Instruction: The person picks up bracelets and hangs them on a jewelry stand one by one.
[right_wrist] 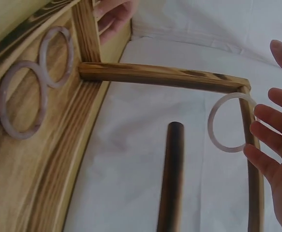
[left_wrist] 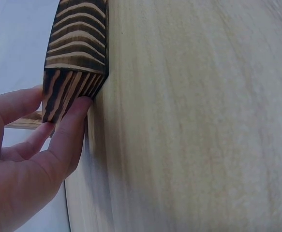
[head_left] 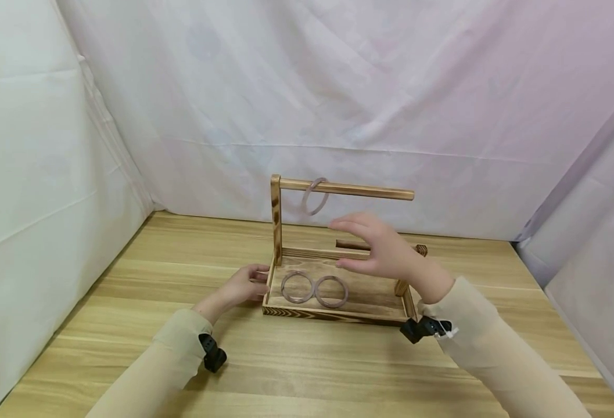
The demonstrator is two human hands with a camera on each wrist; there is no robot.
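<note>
A wooden stand has a shallow tray (head_left: pixel 369 298), a tall left post with a long upper bar (head_left: pixel 374 190), and a shorter right post with a lower bar (head_left: pixel 351 245). One pale purple bangle (head_left: pixel 305 204) hangs on the upper bar. Two similar bangles, a left one (head_left: pixel 283 288) and a right one (head_left: pixel 346 295), lie side by side in the tray. My left hand (head_left: pixel 241 285) grips the tray's left end, its fingertips at the striped corner (left_wrist: pixel 75 41) in the left wrist view. Over the tray, my right hand (head_left: pixel 385 247) is raised with fingers spread, holding nothing, below and right of the hanging bangle.
The stand rests on a light wood-grain table (head_left: pixel 312 360). White cloth (head_left: pixel 223 104) hangs behind it and along both sides. The lower bar's free end points left, and the upper bar's free end points right. Each wrist carries a black strapped camera (head_left: pixel 214 353).
</note>
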